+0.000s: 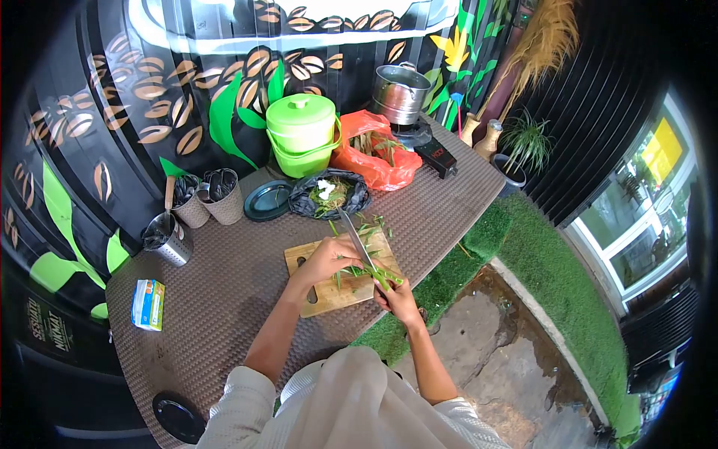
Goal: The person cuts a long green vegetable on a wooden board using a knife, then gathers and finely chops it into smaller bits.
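Observation:
My left hand [327, 258] presses down on a bundle of green stalks [351, 273] lying across a wooden cutting board [329, 295]. My right hand [396, 299] grips the green handle of a knife [359, 243]; its blade runs up and away over the board, next to my left fingers. More green stalks [370, 224] lie at the board's far edge. Just beyond the board sits a black plastic bag [351, 196] with green and white scraps in it.
On the brown woven table [224, 292] stand an orange bag of greens [389, 172], a green lidded bucket [301, 131], a steel pot [400, 93] on a burner, a dark plate [268, 200], utensil holders [191, 209] and a small box [148, 303]. Grass lies beyond the table's right edge.

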A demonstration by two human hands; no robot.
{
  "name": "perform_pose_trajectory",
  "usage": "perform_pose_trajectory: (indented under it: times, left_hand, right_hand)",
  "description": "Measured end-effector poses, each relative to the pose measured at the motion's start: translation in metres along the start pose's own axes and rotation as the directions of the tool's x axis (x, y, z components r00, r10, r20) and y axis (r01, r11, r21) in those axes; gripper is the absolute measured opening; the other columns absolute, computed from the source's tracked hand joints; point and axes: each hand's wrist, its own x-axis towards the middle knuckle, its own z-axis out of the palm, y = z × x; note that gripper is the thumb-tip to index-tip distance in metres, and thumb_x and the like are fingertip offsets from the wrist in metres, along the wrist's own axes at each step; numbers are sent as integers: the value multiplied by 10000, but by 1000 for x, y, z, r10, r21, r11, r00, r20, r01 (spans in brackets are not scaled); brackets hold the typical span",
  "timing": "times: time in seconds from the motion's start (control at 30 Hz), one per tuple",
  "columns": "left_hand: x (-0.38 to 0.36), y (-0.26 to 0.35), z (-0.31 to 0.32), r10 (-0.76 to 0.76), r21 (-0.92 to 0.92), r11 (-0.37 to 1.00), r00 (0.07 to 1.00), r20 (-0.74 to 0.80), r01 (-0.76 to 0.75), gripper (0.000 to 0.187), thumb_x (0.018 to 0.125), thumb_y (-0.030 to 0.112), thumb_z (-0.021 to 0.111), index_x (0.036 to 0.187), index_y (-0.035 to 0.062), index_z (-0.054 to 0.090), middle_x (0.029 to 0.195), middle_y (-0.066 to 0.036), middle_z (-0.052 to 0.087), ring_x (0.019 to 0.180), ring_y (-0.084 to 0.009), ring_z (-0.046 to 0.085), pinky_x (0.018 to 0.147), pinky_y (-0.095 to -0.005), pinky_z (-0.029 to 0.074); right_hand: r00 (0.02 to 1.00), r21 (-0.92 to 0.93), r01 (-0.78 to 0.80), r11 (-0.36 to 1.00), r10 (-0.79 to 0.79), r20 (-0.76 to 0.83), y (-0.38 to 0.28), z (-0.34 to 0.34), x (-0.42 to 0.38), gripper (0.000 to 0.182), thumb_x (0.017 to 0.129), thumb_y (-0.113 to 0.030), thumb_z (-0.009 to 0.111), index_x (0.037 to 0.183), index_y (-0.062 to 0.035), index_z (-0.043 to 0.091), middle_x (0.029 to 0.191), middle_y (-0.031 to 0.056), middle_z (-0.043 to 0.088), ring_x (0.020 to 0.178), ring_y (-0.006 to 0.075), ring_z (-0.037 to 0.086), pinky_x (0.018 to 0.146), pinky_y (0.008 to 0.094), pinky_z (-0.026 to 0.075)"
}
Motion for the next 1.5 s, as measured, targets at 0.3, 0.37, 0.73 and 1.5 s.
perform_pose_trajectory:
  times: [0.3,0.37,0.73,1.5]
  left_hand:
    - [1,4,-11,19,143,990,996,-87,-7,126,724,103,739,838,49,740,890,-83,708,949,-237,631,1113,-470,280]
    - [-1,4,-13,12,173,985,1000,-11,-10,118,745,111,718,844,51,740,903,-72,711,941,-231,630,1113,-468,274]
    - [1,-11,-9,61,77,995,998,17,-62,142,781,67,672,900,9,723,868,-97,714,908,-220,641,1056,-428,339]
    - [2,-1,-11,-7,154,988,995,-96,22,139,743,117,729,872,68,745,814,-65,692,867,-206,585,1143,-454,232]
  right_hand:
    - [998,109,-27,994,33,-51,-6,4,-2,416,979,-115,495,1386,-55,429,549,-19,393,433,61,321,386,212,261]
    - [999,72,-14,997,17,-32,5,-4,0,427,979,-107,491,1397,-59,415,547,-18,390,432,61,321,385,212,261]
    - [1000,7,12,1000,-12,-17,8,-7,3,311,970,-94,510,1269,-11,535,559,-22,424,453,49,338,394,216,259]
    - [985,113,-107,988,121,-119,-2,5,5,346,998,-321,469,761,-70,450,516,-3,393,391,83,332,371,241,252]
